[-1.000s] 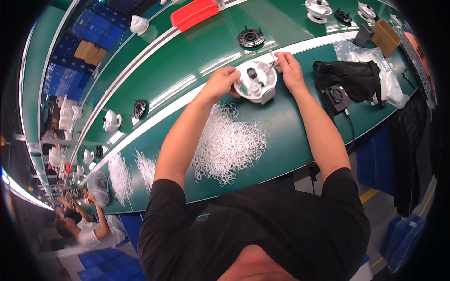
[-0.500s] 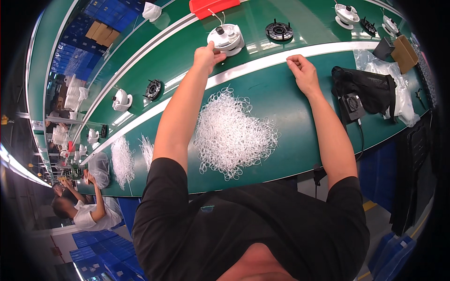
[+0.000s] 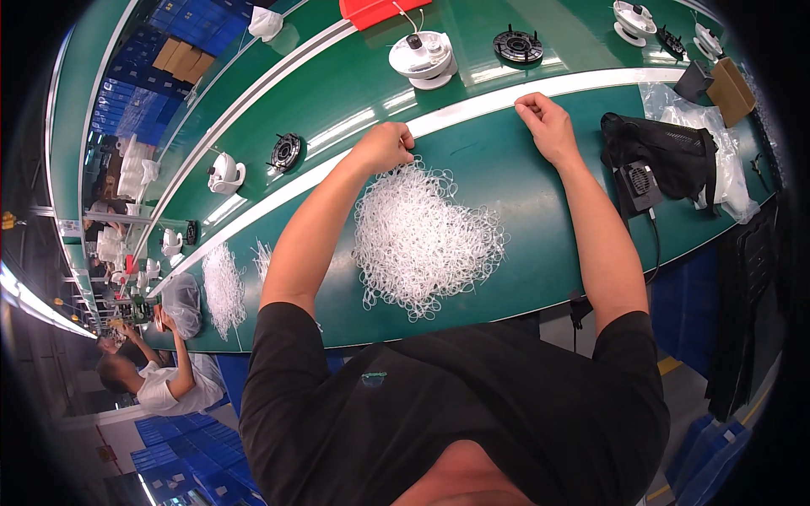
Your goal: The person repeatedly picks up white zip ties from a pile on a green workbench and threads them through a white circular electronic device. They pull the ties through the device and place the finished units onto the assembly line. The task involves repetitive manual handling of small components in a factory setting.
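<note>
Your left hand [image 3: 384, 148] rests at the top edge of the heap of white plastic rings [image 3: 426, 240], touching its uppermost loops. Its fingers are curled together into a loose fist; whether they pinch a ring I cannot tell. Your right hand [image 3: 547, 125] lies on the green table [image 3: 540, 211] well to the right of the heap, just below the white stripe [image 3: 472, 114] that runs along the table, fingers curled in and pressed together, holding nothing that shows.

The heap sits on the near strip of the table, between your two forearms and closer to the left one. Beyond the stripe, on the moving belt, stands a round white housing [image 3: 422, 57] with a wire, a black round part [image 3: 517, 45] to its right, and a red tray [image 3: 380, 10] at the far edge. Further left on the belt lie another black round part [image 3: 285, 152] and a small white housing [image 3: 224, 173]. To your right sits a black bag [image 3: 666, 156], with clear plastic bags [image 3: 717, 152] beside it. A smaller heap of white rings [image 3: 224, 287] lies far to your left, near another person [image 3: 160, 384].
</note>
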Demonstrator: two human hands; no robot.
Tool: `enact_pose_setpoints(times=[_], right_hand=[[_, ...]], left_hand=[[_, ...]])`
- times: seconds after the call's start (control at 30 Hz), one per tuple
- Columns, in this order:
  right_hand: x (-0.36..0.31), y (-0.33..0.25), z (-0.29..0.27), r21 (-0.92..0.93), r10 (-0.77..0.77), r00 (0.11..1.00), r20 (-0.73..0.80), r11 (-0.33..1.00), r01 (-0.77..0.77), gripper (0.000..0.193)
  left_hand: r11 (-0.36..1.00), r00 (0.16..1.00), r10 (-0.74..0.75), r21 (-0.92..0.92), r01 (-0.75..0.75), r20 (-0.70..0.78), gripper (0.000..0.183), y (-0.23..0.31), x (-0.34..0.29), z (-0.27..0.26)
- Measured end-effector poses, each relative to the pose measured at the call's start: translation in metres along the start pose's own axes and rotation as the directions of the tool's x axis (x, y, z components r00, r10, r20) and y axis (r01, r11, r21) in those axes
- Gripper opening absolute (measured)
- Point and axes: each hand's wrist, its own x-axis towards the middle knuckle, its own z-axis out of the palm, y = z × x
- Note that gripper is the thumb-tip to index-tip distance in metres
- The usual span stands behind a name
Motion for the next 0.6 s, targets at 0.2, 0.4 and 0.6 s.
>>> enact_pose_setpoints(times=[0.2,0.4,0.6], right_hand=[[-0.002,0.0,0.0,-0.006,0.0,1.0,0.006,1.0,0.0,0.021],[-0.003,0.0,0.001,-0.019,-0.025,1.0,0.01,0.999,0.026,0.02],[-0.005,-0.003,0.0,-0.013,-0.015,1.0,0.02,1.0,0.015,0.019]], left_hand=[[0.994,1.0,0.009,-0.106,-0.012,-0.027,0.02,-0.006,-0.006,0.004],[0.996,0.983,0.038,-0.071,-0.052,-0.18,0.016,-0.003,-0.009,0.001],[0.996,0.987,0.044,0.078,-0.032,-0.154,0.017,0.002,-0.002,0.01]])
